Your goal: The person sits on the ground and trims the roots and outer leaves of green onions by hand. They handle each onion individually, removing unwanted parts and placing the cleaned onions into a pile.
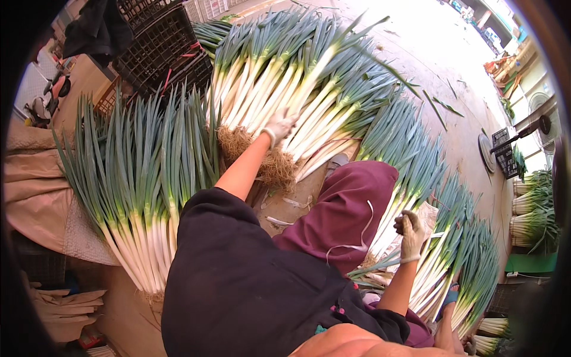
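Note:
My left hand [279, 125], in a pale thin glove, is closed around the white shank of a long green onion [319, 67], above a heap of the same onions [263, 85] with brown roots. My right hand [410, 230], gloved and dark at the fingertips, is raised beside my maroon-covered knee with its fingers curled; nothing shows in it. Behind it lie more green onions [430, 267] in rows. Another large bundle of green onions [151, 223] leans at my left, leaves up and roots down.
Black plastic crates [156, 49] stand at the upper left. A fan [488, 151] and stacked onion bundles [531, 223] are at the far right. Loose leaves [435, 109] litter the concrete floor. Another person's sandalled foot [450, 294] is at the lower right.

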Motion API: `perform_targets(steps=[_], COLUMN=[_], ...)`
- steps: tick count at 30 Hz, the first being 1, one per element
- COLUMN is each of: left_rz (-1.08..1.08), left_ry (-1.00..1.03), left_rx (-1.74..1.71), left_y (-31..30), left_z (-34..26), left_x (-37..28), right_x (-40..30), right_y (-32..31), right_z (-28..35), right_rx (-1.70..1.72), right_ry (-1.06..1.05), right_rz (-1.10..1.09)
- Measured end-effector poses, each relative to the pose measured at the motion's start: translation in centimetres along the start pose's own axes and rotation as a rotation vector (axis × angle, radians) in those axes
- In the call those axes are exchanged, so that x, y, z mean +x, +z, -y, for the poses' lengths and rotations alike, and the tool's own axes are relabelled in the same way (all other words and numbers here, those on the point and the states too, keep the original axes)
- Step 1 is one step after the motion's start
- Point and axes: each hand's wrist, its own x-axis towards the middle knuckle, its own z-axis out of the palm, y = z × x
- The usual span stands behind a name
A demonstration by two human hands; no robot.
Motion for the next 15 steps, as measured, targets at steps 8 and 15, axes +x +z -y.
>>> perform_targets(steps=[8,15], left_rz=[-0.114,-0.091], left_ry=[-0.037,-0.11], left_rx=[-0.193,-0.316], left_y=[-4.8,-4.9], left_z=[14.3,13.1], left_x=[3.7,3.5], right_x=[-3.3,-4.0], right_y=[-4.1,-3.0], right_z=[-9.2,-9.5], right_rx=[0.105,0.14], right_ry=[0.333,0.345], right_rz=[-0.077,-0.09])
